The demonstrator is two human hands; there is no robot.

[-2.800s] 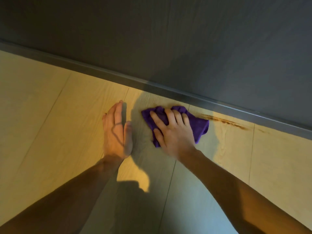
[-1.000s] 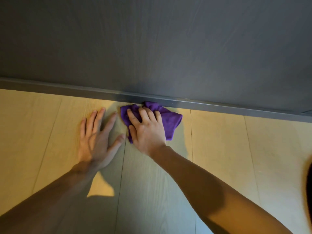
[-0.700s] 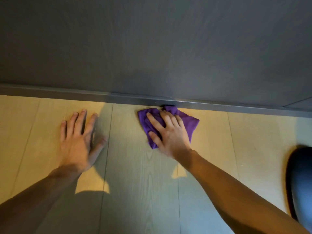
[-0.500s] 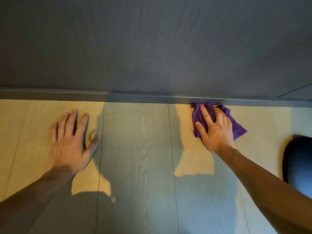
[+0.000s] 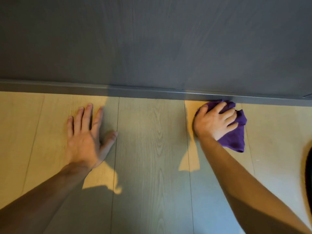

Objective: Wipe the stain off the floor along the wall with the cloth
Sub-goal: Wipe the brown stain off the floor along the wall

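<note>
A crumpled purple cloth (image 5: 234, 141) lies on the light wood-plank floor (image 5: 152, 149), its top touching the grey skirting board (image 5: 152, 92). My right hand (image 5: 214, 122) presses down on the cloth with fingers curled over it, close to the wall. My left hand (image 5: 86, 135) rests flat on the floor far to the left, fingers spread, holding nothing. No brown stain shows on the visible floor along the skirting; whatever is beneath the cloth is hidden.
A dark grey wood-grain wall (image 5: 152, 39) fills the upper half of the view. A dark rounded object (image 5: 308, 183) cuts in at the right edge. Shadows of my arms fall across the middle planks.
My right hand has slid the cloth to the right along the skirting, away from my left hand, and bunched it up. The brown streak seen earlier no longer shows. My left hand stayed planted.
</note>
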